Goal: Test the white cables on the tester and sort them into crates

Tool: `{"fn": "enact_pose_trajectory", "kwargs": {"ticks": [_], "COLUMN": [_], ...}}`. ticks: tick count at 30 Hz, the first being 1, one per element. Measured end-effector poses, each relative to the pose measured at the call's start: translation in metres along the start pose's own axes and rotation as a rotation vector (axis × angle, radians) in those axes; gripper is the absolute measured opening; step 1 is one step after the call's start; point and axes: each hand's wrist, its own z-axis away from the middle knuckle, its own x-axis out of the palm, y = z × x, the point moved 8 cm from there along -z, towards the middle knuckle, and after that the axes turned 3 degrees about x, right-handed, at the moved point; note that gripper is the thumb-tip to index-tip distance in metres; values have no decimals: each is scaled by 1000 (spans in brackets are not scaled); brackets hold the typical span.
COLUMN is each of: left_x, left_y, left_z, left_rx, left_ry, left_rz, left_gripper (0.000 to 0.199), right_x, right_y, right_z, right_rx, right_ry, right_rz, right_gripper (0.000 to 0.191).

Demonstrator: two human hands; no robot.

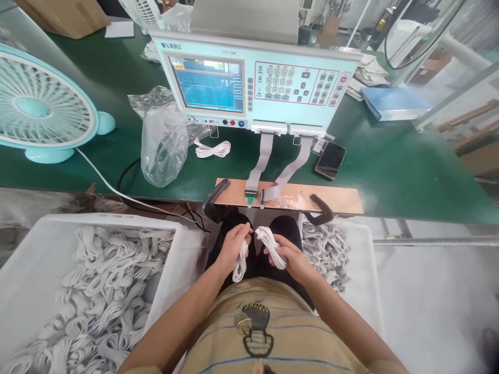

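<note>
My left hand (236,244) is closed around a bundled white cable (240,264) that hangs down below the fingers. A second white cable bundle (271,246) is gripped in my right hand (286,254), its connector end pointing up and to the left. Both hands are above my lap, a little apart, just in front of the bench edge. Beyond them a copper-coloured board (331,200) carries a small green circuit board (250,199) and a connector (262,199), each joined to a grey ribbon cable (260,162). These ribbons run up to the tester (288,117).
White bins of cable bundles stand left (177,249) and right (372,280). Black clamps (216,200) hold the board to the green table (390,171). On it are a fan (42,104), a plastic bag (163,140), a loose cable bundle (212,149), a phone (330,160) and a blue folder (393,103).
</note>
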Motion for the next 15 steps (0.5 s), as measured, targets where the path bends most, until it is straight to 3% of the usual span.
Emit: {"fn": "enact_pose_trajectory", "kwargs": {"ticks": [4,7,11,15], "left_x": [5,11,19,28], "left_y": [4,13,33,48], "left_z": [11,17,22,30], "left_rx": [56,126,296,403], "left_ry": [-140,-175,-245,-401], "left_rz": [-98,-163,-356,-525], "left_gripper": [32,40,39,28], "right_x": [3,7,10,18], "right_y": [5,4,4,12], "right_z": [-7,-10,-11,-11], "right_rx": [-24,-48,-3,134], "right_ry": [-9,-31,-77,-245], "right_rz": [-106,-84,96,316], "right_gripper": [36,31,27,36]}}
